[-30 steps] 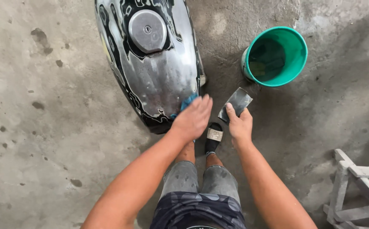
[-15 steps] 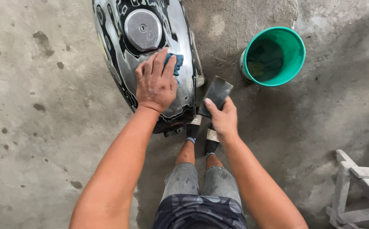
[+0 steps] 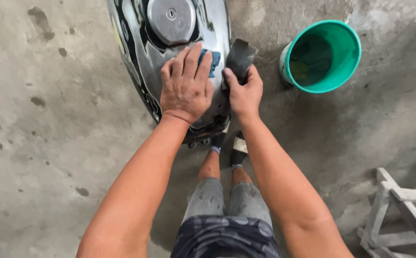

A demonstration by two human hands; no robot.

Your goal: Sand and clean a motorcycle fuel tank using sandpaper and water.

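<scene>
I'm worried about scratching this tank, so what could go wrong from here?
The left hand presses a blue pad flat on the shiny tank; trapped grit might scratch it. The right hand holds a dark sheet by the tank's edge; it could drag. The green bucket stands close and could be knocked.

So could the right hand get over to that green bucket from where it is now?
Probably yes. The right hand sits at the tank's edge, the green bucket stands just beyond it on bare floor, nothing between. But that hand already grips a dark sheet, so grasping would be awkward.
</scene>
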